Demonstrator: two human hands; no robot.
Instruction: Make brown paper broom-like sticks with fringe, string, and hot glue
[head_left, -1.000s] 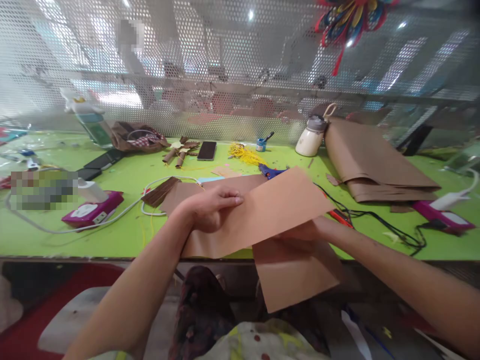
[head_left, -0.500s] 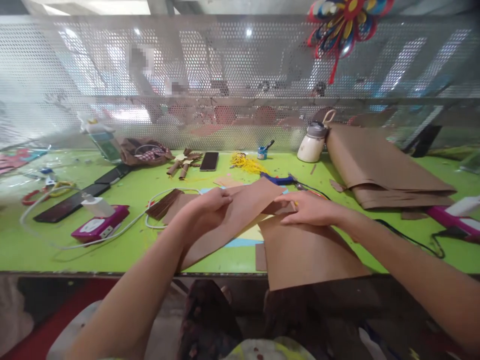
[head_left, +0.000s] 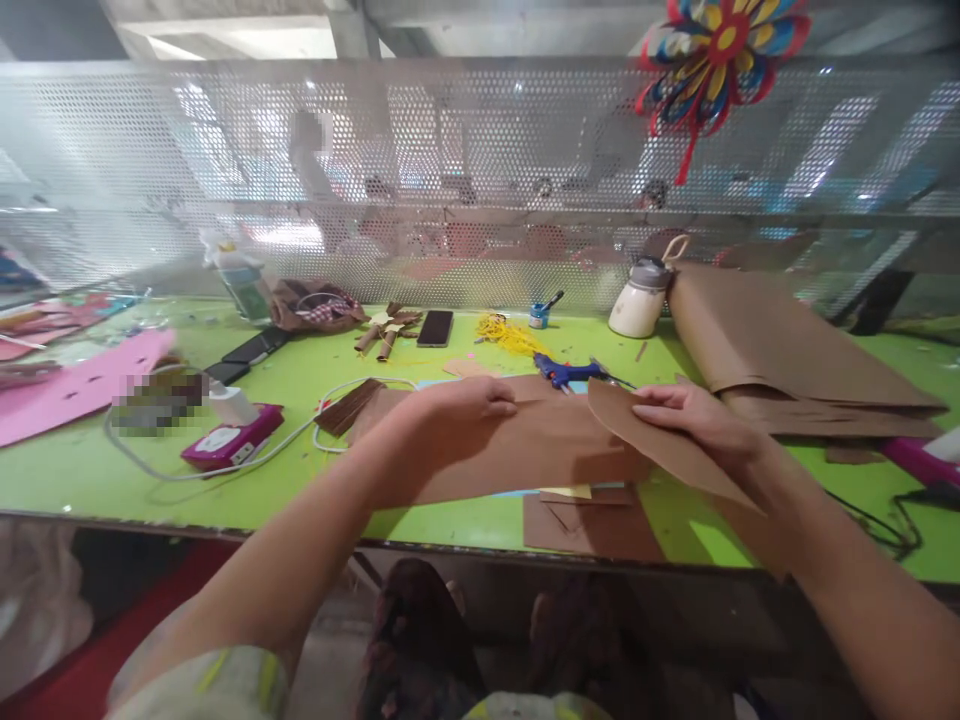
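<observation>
My left hand (head_left: 469, 402) is closed on the upper edge of a wide brown paper sheet (head_left: 480, 455), its fingers curled. This sheet lies across the middle of the table, partly under my forearm. Farther right, my right hand (head_left: 694, 415) pinches a second brown paper sheet (head_left: 660, 440), which is tilted and hangs toward the table's front edge. Smaller brown pieces (head_left: 585, 530) lie below, with light blue and pale yellow paper partly covered. Just beyond the sheets rests a blue glue gun (head_left: 566, 372).
On the left are a magenta power strip (head_left: 240, 440), its white cable and a pink sheet (head_left: 82, 385). A phone (head_left: 435, 328), yellow shreds (head_left: 506, 332), a small blue pot (head_left: 538, 314) and a white bottle (head_left: 637, 300) stand behind. Folded brown paper (head_left: 795, 340) lies right.
My right hand has moved right, carrying its sheet away from the other one. The left sheet now lies flatter and straighter. A pink sheet has appeared at the far left.
</observation>
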